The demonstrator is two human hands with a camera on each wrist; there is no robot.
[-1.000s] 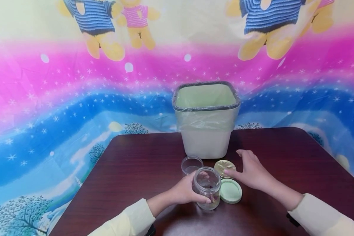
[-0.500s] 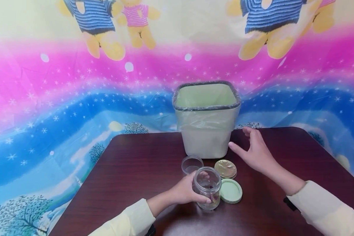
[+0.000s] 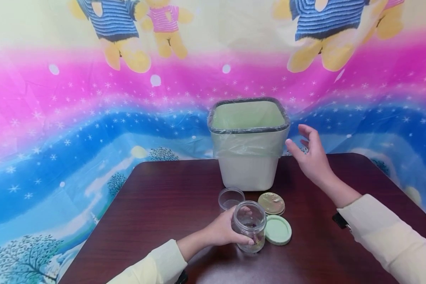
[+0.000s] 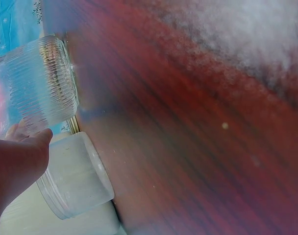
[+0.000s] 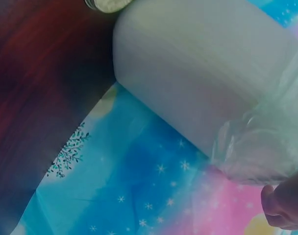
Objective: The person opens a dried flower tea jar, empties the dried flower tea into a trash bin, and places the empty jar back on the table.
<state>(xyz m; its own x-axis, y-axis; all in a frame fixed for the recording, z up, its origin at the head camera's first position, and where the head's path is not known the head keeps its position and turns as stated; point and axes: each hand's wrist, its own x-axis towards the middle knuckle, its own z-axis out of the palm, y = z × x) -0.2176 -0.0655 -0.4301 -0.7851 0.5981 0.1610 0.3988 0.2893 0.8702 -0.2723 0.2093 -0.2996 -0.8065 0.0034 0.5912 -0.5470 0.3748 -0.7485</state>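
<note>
In the head view, my left hand [image 3: 221, 228] grips a ribbed clear glass jar [image 3: 250, 227] with an uncovered mouth, standing at the table's middle. Some small dark and yellowish bits show low in the jar. The left wrist view has the same jar [image 4: 43, 88] from the side, thumb and fingers [image 4: 36, 142] at its wall. My right hand [image 3: 314, 156] is raised just right of the bin [image 3: 248, 165], fingers loosely bent and nothing in them. A pale green lid [image 3: 278, 230] lies right of the jar, with a gold disc-shaped lid [image 3: 271, 203] behind it.
A clear round container [image 3: 230, 199] stands behind the jar, left of the gold lid. The pale bin, lined with a clear bag under a grey rim [image 3: 248, 130], stands at the back of the dark red-brown table [image 3: 170, 189]. A printed cloth [image 3: 92, 138] hangs behind.
My right hand has risen from over the gold lid, moving back and slightly right, up beside the bin's rim. My left hand and the jar have stayed put.
</note>
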